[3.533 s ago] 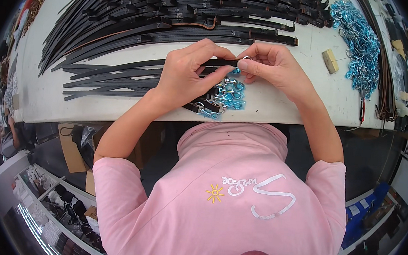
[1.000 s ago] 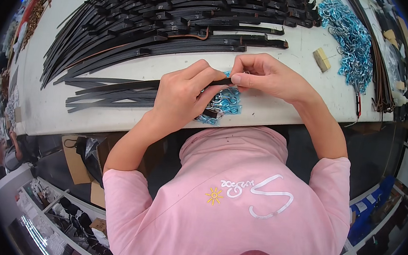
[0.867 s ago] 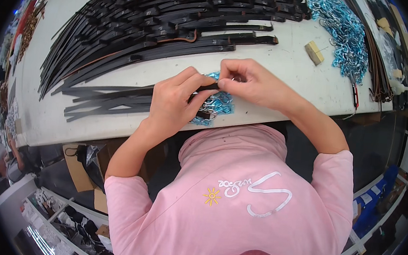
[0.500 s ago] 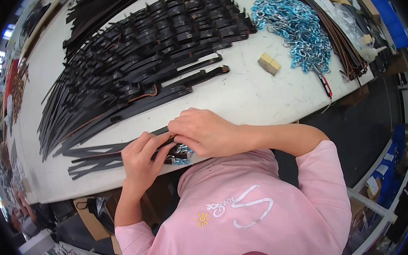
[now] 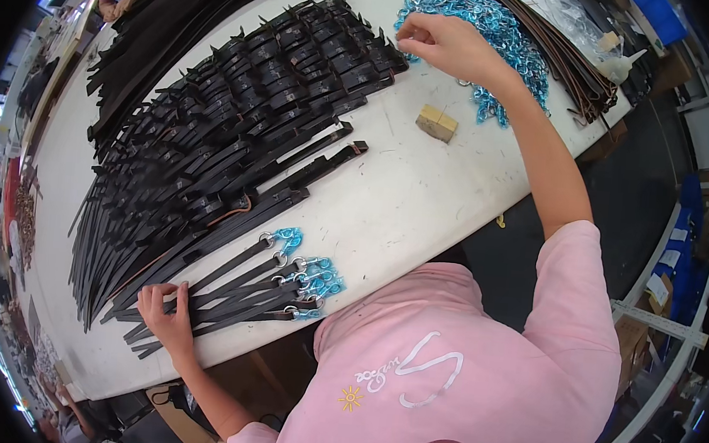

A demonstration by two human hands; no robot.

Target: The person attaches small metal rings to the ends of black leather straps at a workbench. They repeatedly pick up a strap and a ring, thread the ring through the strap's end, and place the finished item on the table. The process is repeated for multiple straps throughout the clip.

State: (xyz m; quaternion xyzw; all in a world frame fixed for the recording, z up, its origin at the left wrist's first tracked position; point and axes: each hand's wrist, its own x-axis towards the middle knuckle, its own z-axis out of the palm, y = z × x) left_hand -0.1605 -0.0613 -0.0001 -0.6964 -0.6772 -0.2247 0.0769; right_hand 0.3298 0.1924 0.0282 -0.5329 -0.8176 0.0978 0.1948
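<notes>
My left hand [image 5: 166, 313] rests over the tail ends of a small group of black straps [image 5: 236, 295] near the table's front edge, its thumb and forefinger apart. Metal rings at the other ends of these straps carry snap hooks in blue plastic wrap [image 5: 317, 278]. My right hand [image 5: 447, 47] reaches far across to the left edge of a heap of blue-wrapped metal hooks [image 5: 514, 47]. Its fingers are bent together, and whatever lies between the tips is too small to make out. A large stack of black straps [image 5: 257, 89] spreads just left of it.
A yellowish block [image 5: 436, 123] sits on the white table [image 5: 398, 200]. Brown straps [image 5: 562, 67] lie at the far right beside clear plastic bags. Long dark strips [image 5: 156, 48] cover the far left, where another person's hands [image 5: 117, 10] show. Shelving [image 5: 662, 329] stands at right.
My hands have parted: the right swung up and away to the hook heap, the left slid left to the strap tails. The strap ends with wrapped hooks are now uncovered.
</notes>
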